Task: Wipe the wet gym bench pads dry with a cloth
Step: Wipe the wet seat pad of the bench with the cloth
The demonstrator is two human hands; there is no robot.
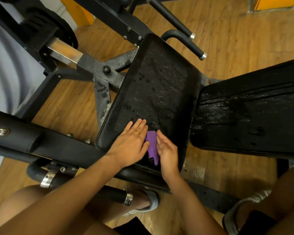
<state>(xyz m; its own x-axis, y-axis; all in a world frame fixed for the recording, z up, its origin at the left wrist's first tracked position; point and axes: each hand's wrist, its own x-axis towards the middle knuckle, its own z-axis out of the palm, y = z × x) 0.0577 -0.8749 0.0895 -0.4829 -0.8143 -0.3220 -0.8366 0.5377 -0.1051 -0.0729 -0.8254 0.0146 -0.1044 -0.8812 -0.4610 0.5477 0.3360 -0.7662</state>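
At the far left the black frame point(98, 68) stands on the wood floor point(66, 106), its bars spotted with water. Next comes the near pad point(153, 92), dotted with droplets over most of its top. My left hand point(131, 143) lies flat on the pad's near left corner, fingers straight and close together and gripping nothing, a gold ring point(137, 131) on one of them. Its thumb touches the left edge of the purple cloth point(152, 145). The cloth lies crumpled in a narrow strip on the pad, between my two hands, its far tip just short of my fingertips. My right hand point(167, 153) stands on its edge against the cloth's right side, fingers nearly straight. Its thumb is hidden, so I cannot tell whether it pinches the cloth or only presses it. Further right, across a gap, the second pad point(249, 112) shows streaks and a pool of water.
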